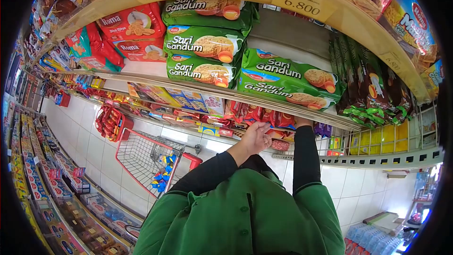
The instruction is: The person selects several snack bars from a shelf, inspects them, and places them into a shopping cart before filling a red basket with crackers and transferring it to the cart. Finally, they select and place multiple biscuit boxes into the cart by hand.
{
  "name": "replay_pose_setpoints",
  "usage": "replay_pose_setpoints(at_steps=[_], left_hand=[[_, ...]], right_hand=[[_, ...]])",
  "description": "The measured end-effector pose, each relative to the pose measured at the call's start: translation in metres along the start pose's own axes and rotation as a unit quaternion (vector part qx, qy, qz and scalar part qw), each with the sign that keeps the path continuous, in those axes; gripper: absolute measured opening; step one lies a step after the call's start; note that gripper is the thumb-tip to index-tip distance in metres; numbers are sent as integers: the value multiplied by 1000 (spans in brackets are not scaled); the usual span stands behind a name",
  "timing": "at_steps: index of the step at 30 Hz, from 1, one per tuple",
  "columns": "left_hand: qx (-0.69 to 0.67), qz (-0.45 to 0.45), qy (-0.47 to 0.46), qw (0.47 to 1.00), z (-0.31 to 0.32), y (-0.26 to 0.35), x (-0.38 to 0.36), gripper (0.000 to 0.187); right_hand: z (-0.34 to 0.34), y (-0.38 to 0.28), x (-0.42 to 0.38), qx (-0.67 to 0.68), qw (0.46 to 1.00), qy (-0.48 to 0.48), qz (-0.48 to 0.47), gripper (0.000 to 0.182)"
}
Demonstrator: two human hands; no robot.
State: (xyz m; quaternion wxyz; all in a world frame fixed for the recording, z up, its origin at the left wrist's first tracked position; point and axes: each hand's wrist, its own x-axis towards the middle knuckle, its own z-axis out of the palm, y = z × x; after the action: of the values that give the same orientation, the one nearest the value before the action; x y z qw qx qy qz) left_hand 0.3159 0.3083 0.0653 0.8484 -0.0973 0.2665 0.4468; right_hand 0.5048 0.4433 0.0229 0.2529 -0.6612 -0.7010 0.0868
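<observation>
My left hand [255, 139] is raised in front of the lower shelf, its fingers curled, close to red packets [264, 115]; whether it holds anything is too small to tell. The right hand [303, 122] reaches in under the edge of the shelf above, and its fingers are hidden there. Above both hands, green Sari Gandum packs [288, 80] lie stacked on the shelf. Dark brown packs with green ends [373, 85] stand to their right. Red Roma packs [137, 26] are at the left of the same shelf.
A wire shopping cart [141, 153] with blue and yellow packets stands on the tiled floor at the left. Beyond it is a red basket [113, 123] of red packets. Another stocked shelf [61, 208] runs along the left. Bottled packs [375, 241] are at the lower right.
</observation>
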Motion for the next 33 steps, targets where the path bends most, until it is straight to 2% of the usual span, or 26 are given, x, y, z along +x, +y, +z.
replay_pose_setpoints(at_steps=[8, 14, 17, 20, 24, 27, 28, 31, 33], left_hand=[[103, -16, -30, 994, 13, 4, -14, 50], [210, -35, -7, 977, 11, 14, -35, 51], [211, -16, -46, 976, 2, 28, -58, 49], [190, 43, -59, 979, -1, 45, -92, 48], [95, 120, -71, 986, -25, 65, -129, 44], [54, 176, -68, 981, -38, 72, -152, 44], [56, 197, -64, 977, -41, 73, -158, 51], [36, 218, -63, 973, -50, 73, -171, 47], [26, 220, -56, 974, -59, 74, -174, 48]], right_hand=[[0, -23, 2, 1, 999, -50, -19, 45], [10, -41, 4, -1, 996, -85, -41, 47], [12, -45, 3, -3, 994, -98, -52, 47], [9, -48, 2, -8, 993, -108, -58, 48], [-13, -43, -4, -29, 990, -126, -62, 49], [-24, -35, -2, -43, 986, -141, -75, 50], [-22, -32, -2, -47, 986, -141, -80, 50], [-12, -19, 5, -63, 983, -145, -98, 57], [-10, -17, 3, -74, 983, -120, -121, 50]])
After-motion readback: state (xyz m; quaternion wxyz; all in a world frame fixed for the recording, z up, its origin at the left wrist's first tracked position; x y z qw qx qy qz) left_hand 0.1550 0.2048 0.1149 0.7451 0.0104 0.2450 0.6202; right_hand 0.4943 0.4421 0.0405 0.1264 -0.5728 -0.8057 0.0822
